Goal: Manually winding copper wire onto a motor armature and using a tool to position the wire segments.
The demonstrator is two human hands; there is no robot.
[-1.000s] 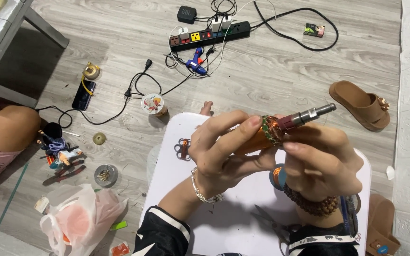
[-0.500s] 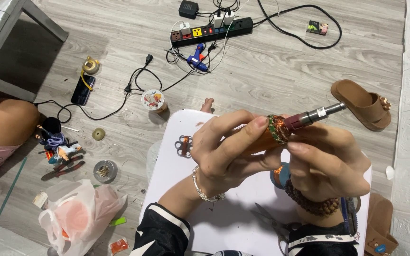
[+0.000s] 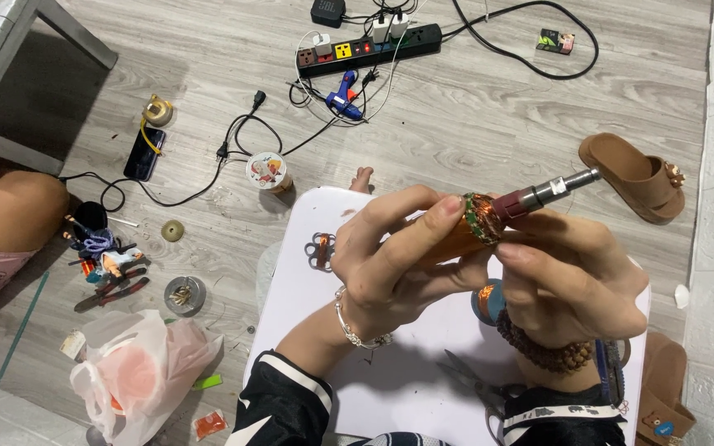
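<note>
Both hands are raised over a white board (image 3: 307, 281) on my lap. My left hand (image 3: 398, 256) wraps its fingers around an orange body with a green and gold beaded ring (image 3: 479, 217) at its end. My right hand (image 3: 568, 277) grips the same piece from the right, where a dark red and silver metal rod (image 3: 543, 195) sticks out up and to the right. A small copper wire ornament (image 3: 321, 249) lies on the board left of my hands. A spool of copper wire (image 3: 486, 299) shows between my wrists. Scissors (image 3: 477, 381) lie on the board below.
On the grey wood floor lie a power strip (image 3: 365, 49) with plugs and cables, a blue glue gun (image 3: 345, 91), a small cup (image 3: 268, 172), a phone (image 3: 144, 154), a brown slipper (image 3: 634, 175), a plastic bag (image 3: 138, 372) and small tools (image 3: 105, 264). Another person's leg (image 3: 10, 215) is at left.
My hands and the held piece stay almost still; the view has shifted slightly, so floor items sit a little higher in the picture.
</note>
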